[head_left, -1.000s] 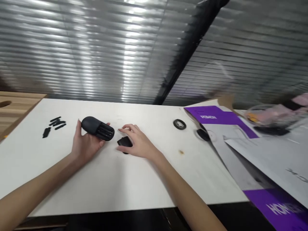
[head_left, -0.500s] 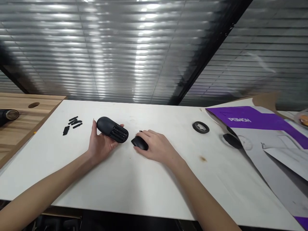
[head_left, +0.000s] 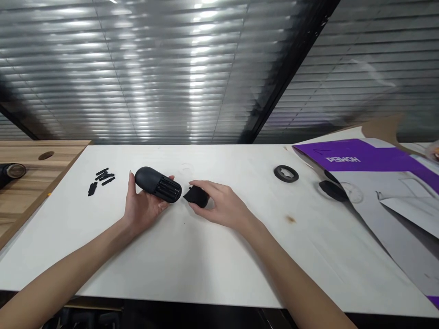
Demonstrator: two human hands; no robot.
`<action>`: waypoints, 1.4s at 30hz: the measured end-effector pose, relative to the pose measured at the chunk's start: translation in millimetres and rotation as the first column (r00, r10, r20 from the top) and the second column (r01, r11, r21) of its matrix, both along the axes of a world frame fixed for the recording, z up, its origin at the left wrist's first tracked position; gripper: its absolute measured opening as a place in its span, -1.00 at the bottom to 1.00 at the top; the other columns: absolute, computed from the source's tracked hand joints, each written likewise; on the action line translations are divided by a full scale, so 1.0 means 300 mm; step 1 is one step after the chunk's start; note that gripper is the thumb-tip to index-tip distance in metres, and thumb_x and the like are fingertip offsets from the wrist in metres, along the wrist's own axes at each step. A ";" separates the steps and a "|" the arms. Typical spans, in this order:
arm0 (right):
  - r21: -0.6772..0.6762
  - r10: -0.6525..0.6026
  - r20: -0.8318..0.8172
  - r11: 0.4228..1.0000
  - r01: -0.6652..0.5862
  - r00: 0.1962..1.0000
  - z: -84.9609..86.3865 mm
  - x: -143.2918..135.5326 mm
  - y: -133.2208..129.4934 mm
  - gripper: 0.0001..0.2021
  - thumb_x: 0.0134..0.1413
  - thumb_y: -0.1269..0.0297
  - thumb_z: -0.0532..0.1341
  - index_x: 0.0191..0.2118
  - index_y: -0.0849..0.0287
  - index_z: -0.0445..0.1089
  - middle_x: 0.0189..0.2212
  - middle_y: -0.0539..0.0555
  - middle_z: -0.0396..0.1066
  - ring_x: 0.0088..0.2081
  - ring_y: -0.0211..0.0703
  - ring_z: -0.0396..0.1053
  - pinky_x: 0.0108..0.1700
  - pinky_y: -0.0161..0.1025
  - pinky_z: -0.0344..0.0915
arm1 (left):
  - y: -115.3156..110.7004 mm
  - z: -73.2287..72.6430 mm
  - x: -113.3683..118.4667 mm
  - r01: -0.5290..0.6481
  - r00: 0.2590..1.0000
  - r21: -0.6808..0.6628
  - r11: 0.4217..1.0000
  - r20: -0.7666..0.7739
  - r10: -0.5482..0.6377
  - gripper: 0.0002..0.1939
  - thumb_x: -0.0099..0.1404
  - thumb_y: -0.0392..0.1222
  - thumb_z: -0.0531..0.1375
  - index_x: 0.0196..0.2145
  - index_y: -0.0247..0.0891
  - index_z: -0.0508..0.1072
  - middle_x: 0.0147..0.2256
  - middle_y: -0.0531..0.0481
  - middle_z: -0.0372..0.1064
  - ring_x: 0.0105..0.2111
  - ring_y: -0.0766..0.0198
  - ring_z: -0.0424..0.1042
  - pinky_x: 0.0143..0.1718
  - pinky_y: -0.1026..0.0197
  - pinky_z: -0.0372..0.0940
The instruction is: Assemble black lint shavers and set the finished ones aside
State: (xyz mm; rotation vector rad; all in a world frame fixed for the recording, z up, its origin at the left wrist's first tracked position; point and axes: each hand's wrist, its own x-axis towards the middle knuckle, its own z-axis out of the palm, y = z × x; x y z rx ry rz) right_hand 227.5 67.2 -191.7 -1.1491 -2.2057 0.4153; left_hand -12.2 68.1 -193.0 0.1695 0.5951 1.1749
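Note:
My left hand grips a black, rounded, elongated device, its thumb at the far end and its fingers underneath. A slotted compartment that looks like a battery bay lies open at the device's right end, facing up. Just to the right, my right hand pinches a small black curved cover between thumb and fingers. The cover is tilted, with a small tab on its upper edge, and a narrow gap separates it from the device.
Several small black strips lie on the white table at the left. Toward the right are a black ring, a black oval piece and a purple-and-white printed sheet. A wooden surface adjoins the left edge.
My right hand has turned the cover up from lying low near the table and brought it slightly left, closer to the device. The left hand keeps its hold. The view has shifted slightly.

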 end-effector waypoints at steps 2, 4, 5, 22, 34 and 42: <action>-0.001 0.023 -0.126 1.000 -0.024 0.992 -0.010 -0.010 -0.007 -0.54 0.21 0.16 0.32 0.21 0.00 0.43 -0.03 0.09 0.61 -0.23 -0.04 0.57 -0.10 -0.09 0.50 | -0.001 -0.001 -0.001 0.004 1.000 0.014 1.000 0.000 -0.004 -0.21 0.42 0.47 0.00 -0.03 -0.37 0.57 0.02 -0.41 0.55 -0.34 0.08 0.55 -0.59 0.19 0.31; 0.017 0.033 -0.193 0.999 -0.030 0.981 -0.025 -0.027 -0.012 -0.47 0.20 0.13 0.33 0.27 -0.01 0.39 -0.03 0.09 0.61 -0.21 -0.03 0.58 -0.05 -0.06 0.52 | -0.003 -0.003 0.000 0.014 1.000 0.037 0.999 -0.001 -0.014 -0.22 0.42 0.46 0.00 -0.04 -0.37 0.58 0.04 -0.40 0.55 -0.30 0.07 0.56 -0.54 0.19 0.35; 0.036 0.034 -0.198 0.999 -0.027 0.980 -0.034 -0.036 -0.014 -0.45 0.21 0.12 0.33 0.30 -0.01 0.37 -0.02 0.10 0.61 -0.19 -0.01 0.58 -0.04 -0.04 0.53 | -0.004 -0.004 0.001 0.026 1.000 0.051 0.998 -0.007 -0.026 -0.21 0.43 0.46 0.00 -0.04 -0.37 0.58 0.05 -0.40 0.55 -0.26 0.05 0.58 -0.51 0.18 0.38; 0.573 0.078 -0.062 0.819 -0.029 0.995 -0.052 -0.064 -0.003 -0.19 0.31 0.32 0.30 0.55 0.15 -0.07 0.02 0.21 0.61 -0.31 -0.09 0.55 -0.27 -0.16 0.56 | -0.023 -0.027 0.026 0.223 0.971 0.146 0.964 -0.125 -0.206 -0.13 0.44 0.47 -0.04 0.14 -0.42 0.55 0.24 -0.36 0.43 0.26 -0.20 0.39 0.33 -0.15 0.24; 0.377 0.098 -0.033 0.923 -0.079 0.995 -0.072 -0.103 -0.009 -0.36 0.40 0.22 0.19 0.49 0.12 0.06 0.12 0.25 0.54 0.02 0.10 0.53 -0.02 0.04 0.57 | -0.024 -0.047 0.031 0.343 0.936 0.072 0.937 -0.106 -0.335 -0.17 0.47 0.44 -0.08 0.13 -0.37 0.52 0.05 -0.38 0.57 0.05 -0.15 0.57 0.22 -0.13 0.31; -0.135 0.068 -0.102 0.988 -0.081 0.993 -0.088 -0.114 -0.025 -0.30 0.43 -0.03 0.14 0.53 -0.02 -0.08 0.32 0.26 0.33 0.26 0.19 0.38 0.16 0.16 0.48 | -0.018 -0.041 0.028 0.396 0.917 0.051 0.917 -0.078 -0.392 -0.28 0.48 0.38 -0.01 0.07 -0.33 0.56 0.03 -0.30 0.58 -0.11 0.03 0.59 0.09 0.03 0.39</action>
